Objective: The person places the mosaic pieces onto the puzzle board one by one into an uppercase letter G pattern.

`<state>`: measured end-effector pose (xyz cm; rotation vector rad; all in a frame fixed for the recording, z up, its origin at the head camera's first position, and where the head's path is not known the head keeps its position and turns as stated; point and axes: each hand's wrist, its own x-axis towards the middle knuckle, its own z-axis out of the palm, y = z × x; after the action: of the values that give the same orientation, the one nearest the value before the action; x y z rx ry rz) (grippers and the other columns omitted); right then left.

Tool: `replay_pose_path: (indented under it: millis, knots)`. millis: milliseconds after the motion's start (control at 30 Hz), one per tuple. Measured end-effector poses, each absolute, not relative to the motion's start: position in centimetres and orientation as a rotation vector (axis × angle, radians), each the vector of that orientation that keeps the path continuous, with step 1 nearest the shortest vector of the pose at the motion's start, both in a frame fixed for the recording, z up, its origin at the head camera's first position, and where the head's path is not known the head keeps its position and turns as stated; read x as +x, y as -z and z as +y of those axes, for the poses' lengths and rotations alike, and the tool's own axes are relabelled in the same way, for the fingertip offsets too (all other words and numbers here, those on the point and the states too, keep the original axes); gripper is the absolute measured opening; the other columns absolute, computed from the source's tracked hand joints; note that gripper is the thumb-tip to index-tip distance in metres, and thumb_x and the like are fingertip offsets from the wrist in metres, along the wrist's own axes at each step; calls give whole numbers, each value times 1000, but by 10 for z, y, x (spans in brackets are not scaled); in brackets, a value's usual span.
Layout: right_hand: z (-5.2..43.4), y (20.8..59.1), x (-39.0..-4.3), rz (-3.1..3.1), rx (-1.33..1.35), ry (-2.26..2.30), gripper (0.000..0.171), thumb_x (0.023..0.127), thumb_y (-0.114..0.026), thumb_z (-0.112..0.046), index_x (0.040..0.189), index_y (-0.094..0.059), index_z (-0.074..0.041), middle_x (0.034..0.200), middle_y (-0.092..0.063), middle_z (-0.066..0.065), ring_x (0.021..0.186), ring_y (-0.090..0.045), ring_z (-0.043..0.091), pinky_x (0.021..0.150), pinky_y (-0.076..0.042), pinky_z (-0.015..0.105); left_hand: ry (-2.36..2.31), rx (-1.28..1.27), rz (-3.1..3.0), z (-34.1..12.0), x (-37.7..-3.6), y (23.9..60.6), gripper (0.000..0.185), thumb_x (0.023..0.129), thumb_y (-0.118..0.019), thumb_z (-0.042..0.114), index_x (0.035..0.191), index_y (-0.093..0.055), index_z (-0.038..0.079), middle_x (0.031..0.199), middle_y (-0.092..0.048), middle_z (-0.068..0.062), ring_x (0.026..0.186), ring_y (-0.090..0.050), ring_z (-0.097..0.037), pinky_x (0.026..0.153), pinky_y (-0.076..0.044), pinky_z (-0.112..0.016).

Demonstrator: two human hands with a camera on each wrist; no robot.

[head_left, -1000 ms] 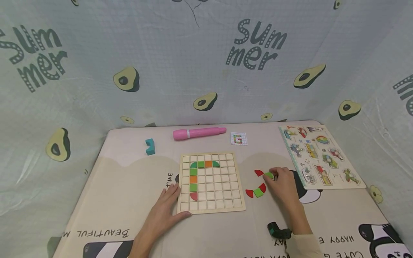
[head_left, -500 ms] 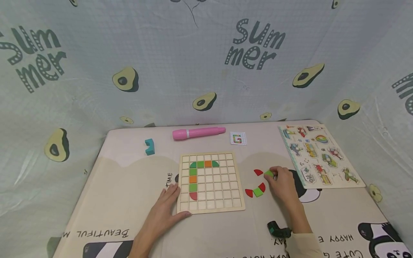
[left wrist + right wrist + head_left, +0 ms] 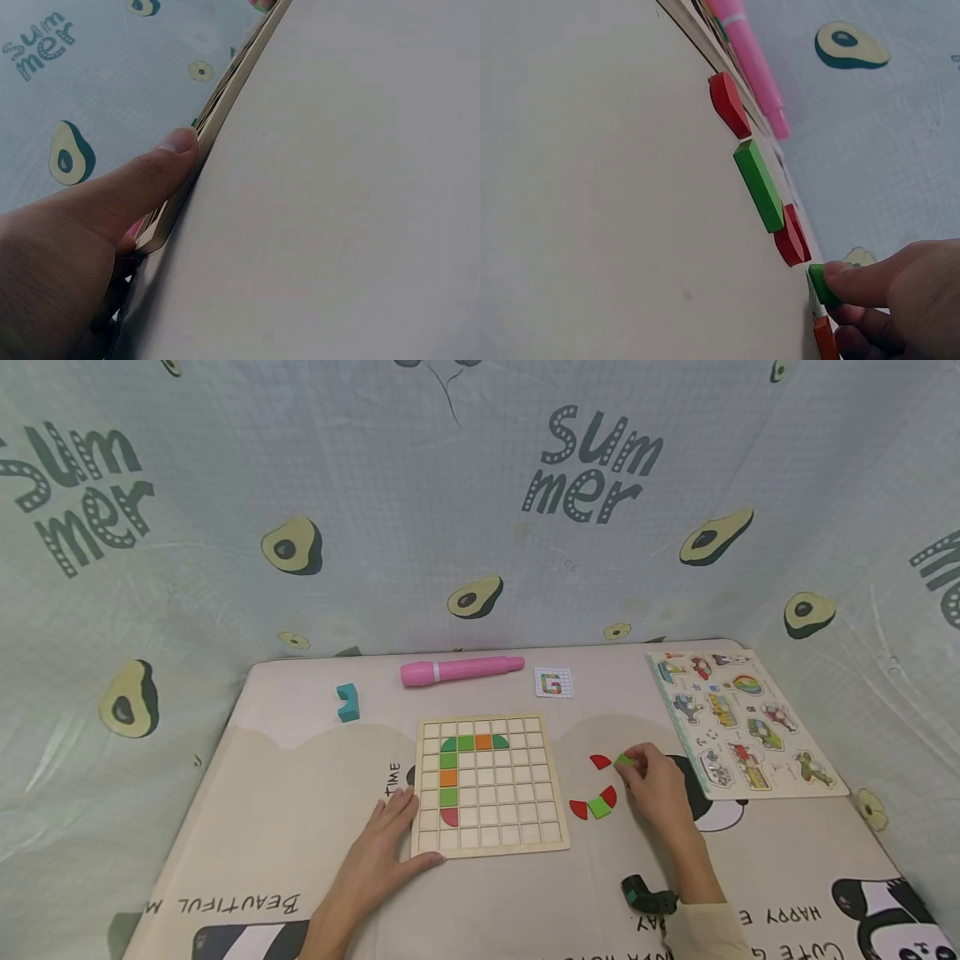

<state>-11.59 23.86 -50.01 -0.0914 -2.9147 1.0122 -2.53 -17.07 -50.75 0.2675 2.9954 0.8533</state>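
A square wooden grid board (image 3: 491, 853) lies mid-table, with green and orange square tiles and green and red quarter-round tiles set in an angular line. My left hand (image 3: 378, 852) rests at its near left corner, fingers along the left side and thumb on the front edge. The left wrist view shows that thumb (image 3: 161, 161) against the board's rim. To the right, my right hand (image 3: 656, 783) pinches a green tile (image 3: 821, 283) between thumb and fingers. An orange block (image 3: 825, 339) shows by those fingers. Near the hand lie red quarter-round tiles (image 3: 600, 762) and another green tile (image 3: 599, 808).
Behind the board lie a pink marker-shaped tube (image 3: 461, 670) and a small pattern card (image 3: 553, 682). A teal notched block (image 3: 348, 702) sits at the back left. The picture puzzle board (image 3: 746, 727) is at the right, and a dark green angular object (image 3: 648, 897) lies near the right forearm.
My right hand has drawn its fingers in around the green tile and shifted it slightly toward the back of the table. The left hand and the grid board stay in place.
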Motion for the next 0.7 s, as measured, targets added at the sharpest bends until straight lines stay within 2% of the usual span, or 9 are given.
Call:
replay_pose_path:
  millis: [300, 700]
  knots:
    - [227, 488, -112, -2823, -94, -1014, 23, 98, -64, -19, 117, -62, -5, 92, -65, 9, 82, -54, 21, 64, -45, 20, -852, 280, 3006, -171, -25, 508, 95, 75, -78, 60, 146, -51, 2, 155, -48, -11, 150, -37, -28, 128, -21, -40]
    - [197, 480, -109, -2758, 43, -1055, 21, 93, -70, -11, 112, -65, -4, 99, -68, 10, 85, -61, 20, 71, -55, 16, -843, 237, 2975, -171, -26, 508, 97, 76, -76, 63, 147, -49, 4, 156, -45, -11, 151, -35, -29, 129, -22, -41]
